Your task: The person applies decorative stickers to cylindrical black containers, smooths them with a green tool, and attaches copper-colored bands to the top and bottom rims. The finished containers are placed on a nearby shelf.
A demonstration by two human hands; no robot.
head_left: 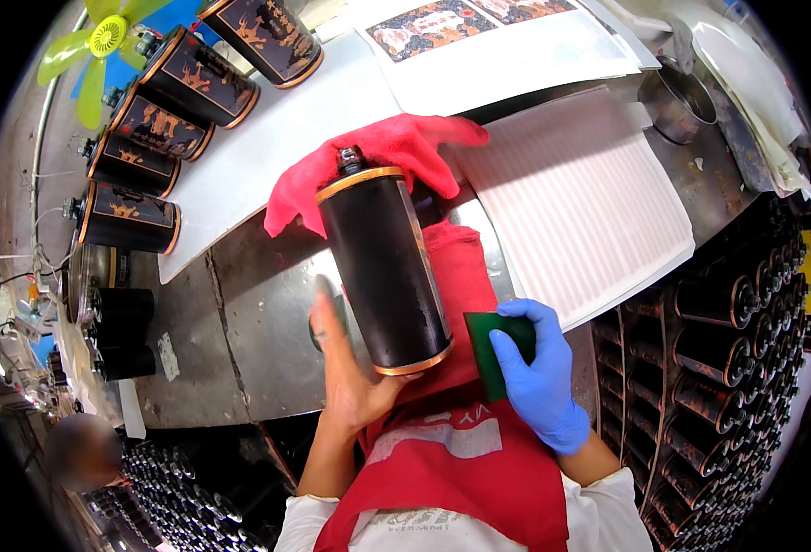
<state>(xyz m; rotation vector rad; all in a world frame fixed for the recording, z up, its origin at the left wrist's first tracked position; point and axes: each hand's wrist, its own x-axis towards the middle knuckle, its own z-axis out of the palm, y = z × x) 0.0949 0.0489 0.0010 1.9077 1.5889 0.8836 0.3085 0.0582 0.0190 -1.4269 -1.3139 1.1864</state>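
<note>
A black cylindrical bottle [387, 276] with gold bands lies tilted in front of me, its neck away from me beside a crumpled red cloth [369, 147]. My left hand [355, 386] is bare and open at its near end. The thumb reaches the bottle's base; the slightly blurred fingers stretch along the left side, apart from it. A dark green thing [315, 329] shows partly behind those fingers. My right hand [543, 377], in a blue glove, is shut on a flat green scraper [485, 354], right of the bottle. Another red cloth [461, 267] lies under the bottle's right side.
Decorated black bottles [130, 216] lie along the left on a white sheet [286, 120]. A striped paper stack [580, 202] lies right, near a metal cup [679, 99]. A green fan [107, 37] stands far left. Racks of bottles [713, 354] fill the right side.
</note>
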